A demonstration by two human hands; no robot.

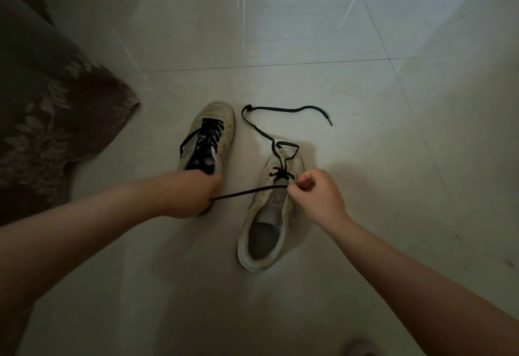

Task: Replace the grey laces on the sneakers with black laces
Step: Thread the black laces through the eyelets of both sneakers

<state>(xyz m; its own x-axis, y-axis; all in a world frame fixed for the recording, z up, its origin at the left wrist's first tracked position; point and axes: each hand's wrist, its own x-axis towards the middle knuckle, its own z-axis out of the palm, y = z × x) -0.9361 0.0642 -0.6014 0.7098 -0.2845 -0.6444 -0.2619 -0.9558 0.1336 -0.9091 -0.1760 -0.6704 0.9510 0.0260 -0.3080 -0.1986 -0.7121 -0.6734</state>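
Now, black lace [247, 192] stretched taut between hands, left hand [193, 195] gripping one end, right hand [317, 198] pinching it over sneaker [269, 215]

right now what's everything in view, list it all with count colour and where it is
sneaker on the left: one, off-white, on the floor, laced up in black
sneaker on the right: one, off-white, on the floor, only its lowest eyelets threaded
black lace: one, running from the right sneaker's toe; one end loops loose on the floor beyond it, the other is drawn taut toward the left
floor tiles: pale, glossy, under everything
patterned fabric: one piece, brown with a pale leaf print, far left
pale object: one, bottom edge, too cut off to identify
left hand: grips the taut lace end, in front of the left sneaker's heel
right hand: pinches the lace at the right sneaker's eyelets
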